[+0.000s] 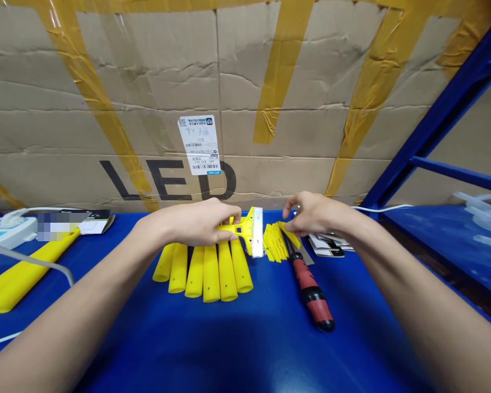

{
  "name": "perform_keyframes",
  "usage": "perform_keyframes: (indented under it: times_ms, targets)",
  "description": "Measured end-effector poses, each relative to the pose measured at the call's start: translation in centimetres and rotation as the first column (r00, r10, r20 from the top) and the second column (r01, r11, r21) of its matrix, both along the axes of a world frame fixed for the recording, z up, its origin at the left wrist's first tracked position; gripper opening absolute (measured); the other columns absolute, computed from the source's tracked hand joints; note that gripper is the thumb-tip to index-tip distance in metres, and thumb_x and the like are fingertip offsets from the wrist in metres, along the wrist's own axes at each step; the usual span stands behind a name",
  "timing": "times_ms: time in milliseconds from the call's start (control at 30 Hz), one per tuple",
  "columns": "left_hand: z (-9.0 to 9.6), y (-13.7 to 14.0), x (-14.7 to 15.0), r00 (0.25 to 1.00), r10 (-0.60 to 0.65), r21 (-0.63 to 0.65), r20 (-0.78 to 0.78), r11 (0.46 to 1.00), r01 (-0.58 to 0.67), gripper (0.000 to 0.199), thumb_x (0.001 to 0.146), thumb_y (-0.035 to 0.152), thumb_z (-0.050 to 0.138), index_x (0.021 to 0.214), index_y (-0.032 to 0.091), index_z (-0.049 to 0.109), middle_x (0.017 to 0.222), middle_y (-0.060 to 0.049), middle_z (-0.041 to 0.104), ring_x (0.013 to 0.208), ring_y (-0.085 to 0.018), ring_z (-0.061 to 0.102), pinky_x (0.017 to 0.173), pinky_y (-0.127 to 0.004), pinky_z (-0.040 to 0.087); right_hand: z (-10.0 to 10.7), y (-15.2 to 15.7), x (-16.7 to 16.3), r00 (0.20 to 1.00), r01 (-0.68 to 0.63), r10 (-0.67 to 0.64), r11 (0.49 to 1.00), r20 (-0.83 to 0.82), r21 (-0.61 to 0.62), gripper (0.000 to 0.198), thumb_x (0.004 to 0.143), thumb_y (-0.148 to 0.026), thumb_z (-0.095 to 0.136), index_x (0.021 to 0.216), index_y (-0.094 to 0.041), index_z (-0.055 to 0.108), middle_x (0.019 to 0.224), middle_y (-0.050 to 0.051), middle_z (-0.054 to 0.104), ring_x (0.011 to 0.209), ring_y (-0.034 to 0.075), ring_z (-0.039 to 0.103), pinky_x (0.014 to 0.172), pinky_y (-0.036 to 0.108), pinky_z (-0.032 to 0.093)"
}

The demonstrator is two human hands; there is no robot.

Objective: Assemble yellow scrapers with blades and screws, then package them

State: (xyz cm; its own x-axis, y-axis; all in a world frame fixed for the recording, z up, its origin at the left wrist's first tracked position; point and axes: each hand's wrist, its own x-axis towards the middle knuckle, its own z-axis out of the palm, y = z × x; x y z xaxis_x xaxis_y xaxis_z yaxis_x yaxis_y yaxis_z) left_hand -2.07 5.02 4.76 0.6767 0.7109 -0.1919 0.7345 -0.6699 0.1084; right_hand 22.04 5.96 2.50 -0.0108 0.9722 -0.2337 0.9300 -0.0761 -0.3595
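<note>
My left hand [200, 222] is closed around the handle of a yellow scraper [245, 231], whose flat metal blade points right. Beneath that hand, several yellow tube-shaped handles [211, 273] lie side by side on the blue surface [245, 338]. On the right, my right hand [311, 214] has its fingertips pinched on a small yellow plastic piece [293, 238]. That piece lies across the shaft of a red and black screwdriver [311, 289]. Beside it, several similar flat yellow pieces [274, 243] are laid in an overlapping row.
A large taped cardboard box [245, 82] stands behind everything. Left are a white power strip [12, 232], a long yellow handle [28, 273] and cables. Printed packets [329, 245] lie by my right wrist. A blue metal frame [429, 114] rises at right.
</note>
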Motion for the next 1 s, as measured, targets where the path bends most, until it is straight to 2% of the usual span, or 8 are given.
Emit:
perform_keyframes:
  times_ms: [133,267,567,867,1000]
  targets:
    - [0.0,0.1,-0.2,1.000,-0.010,-0.009,-0.006,1.000,0.010,0.021,0.096,0.040,0.053,0.098,0.020,0.056,0.090,-0.005,0.069,0.070,-0.018,0.058,0.058,-0.029,0.036,1.1,-0.4,0.3,0.996,-0.008,0.012,0.999,-0.086,0.044,0.032,0.070,-0.013,0.071,0.102,-0.019,0.070,0.060,-0.001,0.069,0.060,0.016,0.065,0.052,0.025,0.046]
    - [0.0,0.1,-0.2,1.000,-0.005,-0.004,-0.003,1.000,0.005,0.019,0.095,0.039,0.054,0.099,0.020,0.056,0.089,-0.004,0.068,0.069,-0.017,0.057,0.058,-0.028,0.037,1.4,-0.3,0.8,0.991,-0.022,0.031,0.997,-0.134,0.070,0.038,0.070,-0.015,0.073,0.108,-0.020,0.072,0.063,-0.001,0.069,0.056,0.015,0.059,0.051,0.027,0.044]
    - [-0.3,0.1,0.0,1.000,-0.007,-0.014,-0.002,1.000,0.007,0.020,0.094,0.039,0.054,0.099,0.020,0.056,0.092,-0.006,0.070,0.069,-0.017,0.058,0.058,-0.028,0.037,0.7,0.2,0.6,0.992,-0.093,0.102,0.988,-0.075,0.121,0.043,0.065,-0.015,0.077,0.108,-0.019,0.076,0.077,0.003,0.072,0.061,0.016,0.061,0.054,0.028,0.047]
    - [0.1,-0.4,0.3,1.000,0.018,-0.012,-0.017,1.000,-0.019,0.025,0.097,0.036,0.055,0.112,0.017,0.060,0.105,-0.008,0.070,0.085,-0.020,0.062,0.071,-0.029,0.042,0.8,0.3,1.4,0.988,-0.075,0.091,0.989,-0.125,0.125,0.036,0.072,-0.022,0.074,0.108,-0.022,0.078,0.080,0.003,0.076,0.075,0.021,0.067,0.061,0.029,0.052]
    - [0.1,-0.3,0.2,1.000,0.019,-0.015,-0.012,1.000,-0.019,0.025,0.097,0.037,0.055,0.111,0.017,0.059,0.105,-0.009,0.070,0.087,-0.021,0.062,0.071,-0.029,0.042,0.9,0.3,1.5,0.996,-0.082,0.084,0.991,-0.020,0.104,0.035,0.077,-0.022,0.070,0.111,-0.023,0.077,0.081,0.002,0.077,0.073,0.019,0.068,0.061,0.027,0.051]
